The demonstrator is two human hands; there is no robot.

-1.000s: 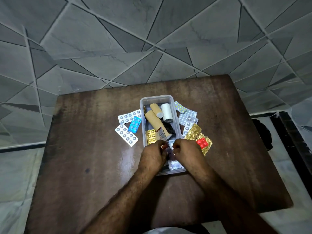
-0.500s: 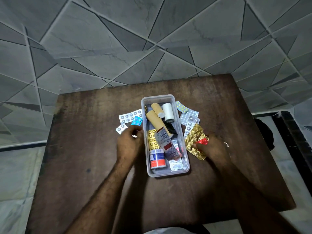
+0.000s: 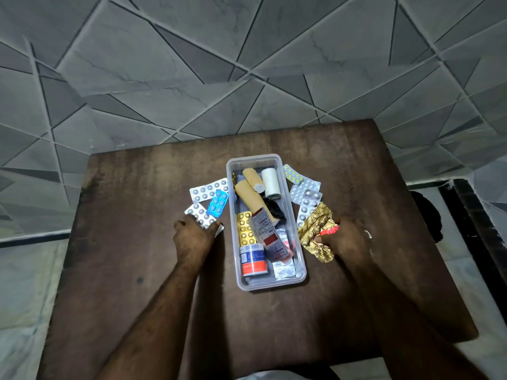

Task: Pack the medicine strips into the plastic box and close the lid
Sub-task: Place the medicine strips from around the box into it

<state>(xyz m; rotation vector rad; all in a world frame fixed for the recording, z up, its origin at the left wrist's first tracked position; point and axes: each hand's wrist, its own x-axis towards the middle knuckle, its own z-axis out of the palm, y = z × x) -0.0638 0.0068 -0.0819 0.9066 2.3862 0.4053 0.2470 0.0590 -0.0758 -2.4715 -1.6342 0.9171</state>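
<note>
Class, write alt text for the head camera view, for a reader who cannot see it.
A person's left hand grips a silver strip and the right hand a crumpled gold foil strip, either side of an open clear plastic box on a brown table. The box holds packed strips and bandage rolls; loose strips lie beside it.

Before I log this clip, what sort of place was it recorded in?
Likely a home room, not a clinic: a worn wooden table against a grey geometric-tiled wall, marble-look floor beside it, and a plastic box of mixed medicine strips and bandage rolls.
</note>
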